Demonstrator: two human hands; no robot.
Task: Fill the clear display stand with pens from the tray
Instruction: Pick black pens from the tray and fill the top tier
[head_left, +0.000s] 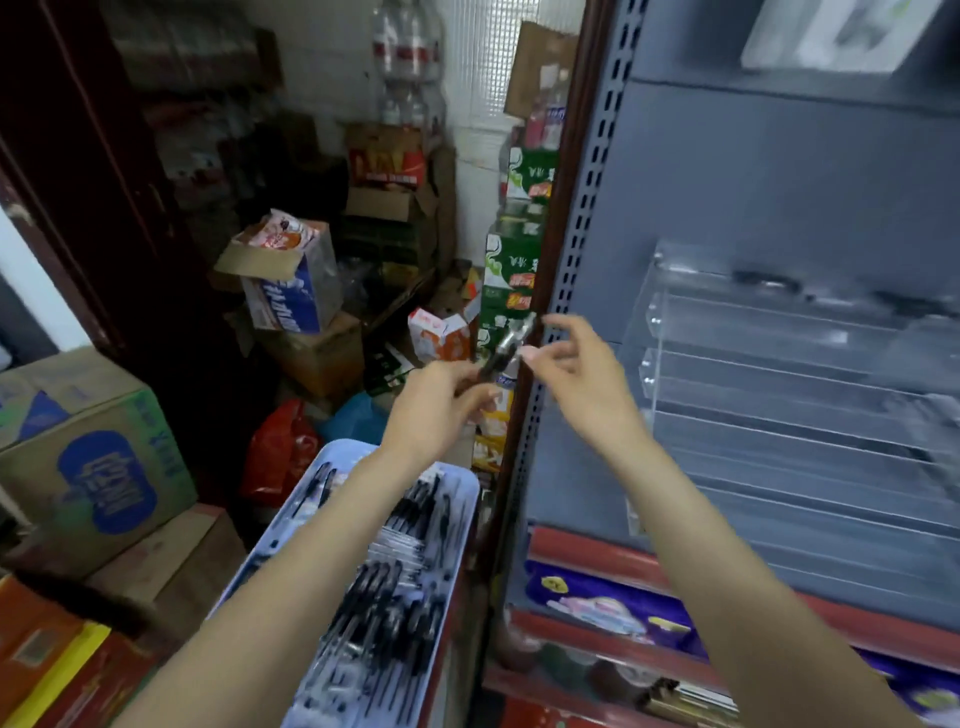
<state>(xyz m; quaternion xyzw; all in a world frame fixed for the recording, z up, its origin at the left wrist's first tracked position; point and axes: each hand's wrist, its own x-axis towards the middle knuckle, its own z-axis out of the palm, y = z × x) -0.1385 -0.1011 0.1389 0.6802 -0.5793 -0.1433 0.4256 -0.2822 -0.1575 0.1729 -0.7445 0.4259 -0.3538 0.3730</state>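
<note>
Below my forearms sat the pale blue tray (464, 499), heaped with black pens (387, 587). Above its far end my left hand (434, 410) curled round the lower end of one pen (506, 347), which slanted up to the right. My right hand (582, 374) met its upper part, thumb and forefinger around it, though blur hid whether they pinched it. Right of both hands, the clear display stand (779, 374) stood on the grey shelf (582, 483).

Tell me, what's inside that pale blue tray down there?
The tray holds many loose black and clear pens, piled in different directions. The forearms cross over it and hide part of its contents, and its near end is out of view.
</note>
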